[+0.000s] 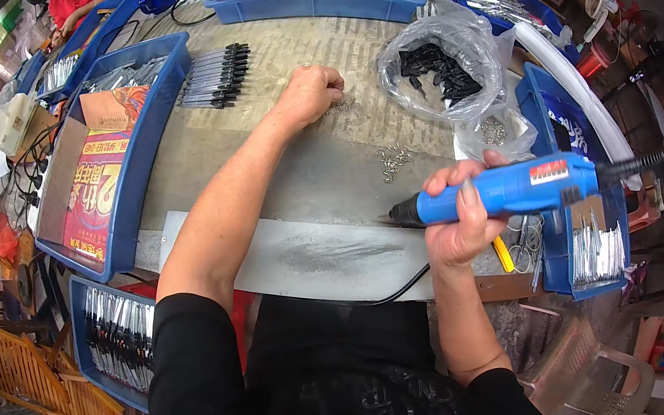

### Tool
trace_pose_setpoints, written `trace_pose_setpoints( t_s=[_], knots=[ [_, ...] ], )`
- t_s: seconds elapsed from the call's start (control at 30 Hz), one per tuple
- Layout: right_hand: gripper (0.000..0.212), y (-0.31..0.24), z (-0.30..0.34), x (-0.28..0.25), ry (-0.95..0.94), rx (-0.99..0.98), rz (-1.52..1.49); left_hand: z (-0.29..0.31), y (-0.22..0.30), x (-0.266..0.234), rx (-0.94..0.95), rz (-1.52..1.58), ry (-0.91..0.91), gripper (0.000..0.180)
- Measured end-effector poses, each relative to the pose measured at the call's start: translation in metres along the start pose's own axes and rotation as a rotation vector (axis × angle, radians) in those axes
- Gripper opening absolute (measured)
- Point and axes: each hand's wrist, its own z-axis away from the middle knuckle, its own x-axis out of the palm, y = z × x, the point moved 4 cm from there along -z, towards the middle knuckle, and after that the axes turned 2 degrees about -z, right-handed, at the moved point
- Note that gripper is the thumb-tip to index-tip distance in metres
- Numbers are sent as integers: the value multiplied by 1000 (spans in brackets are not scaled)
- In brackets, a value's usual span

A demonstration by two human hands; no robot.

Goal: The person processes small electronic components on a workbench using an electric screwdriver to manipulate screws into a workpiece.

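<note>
The right hand (460, 223) is gripping a blue electric screwdriver (499, 191), fingers wrapped tightly around its barrel, holding it level with its black tip pointing left above the near edge of the metal-topped workbench (319, 175); its black cord is trailing off to the right. The left hand (308, 94) is reaching out across the bench with its fingers curled together over a small scatter of screws (346, 108), though whether it is pinching one cannot be told. A second little heap of screws (395, 159) is lying between the two hands. Beyond the left hand a row of black-tipped metal parts (218, 76) is lying, and a clear bag of black plastic pieces (440, 69) is sitting near a blue bin (148, 140).
</note>
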Motion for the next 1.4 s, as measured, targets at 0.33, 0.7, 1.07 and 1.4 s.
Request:
trace_pose_setpoints(
  t_s=[0.33, 0.7, 1.07, 1.4],
  knots=[
    [46, 30, -31, 16, 115, 52, -33, 5, -8, 3, 94, 30, 35, 13],
    [44, 49, -31, 1, 105, 91, -24, 22, -24, -24, -39, 137, 121, 13],
    [44, 50, -30, -9, 115, 141, -91, 49, -16, -13, 266, -79, 161, 15],
    [45, 50, -30, -9, 139, 163, -106, 80, 3, 12, 207, -551, -346, 63]
  ],
)
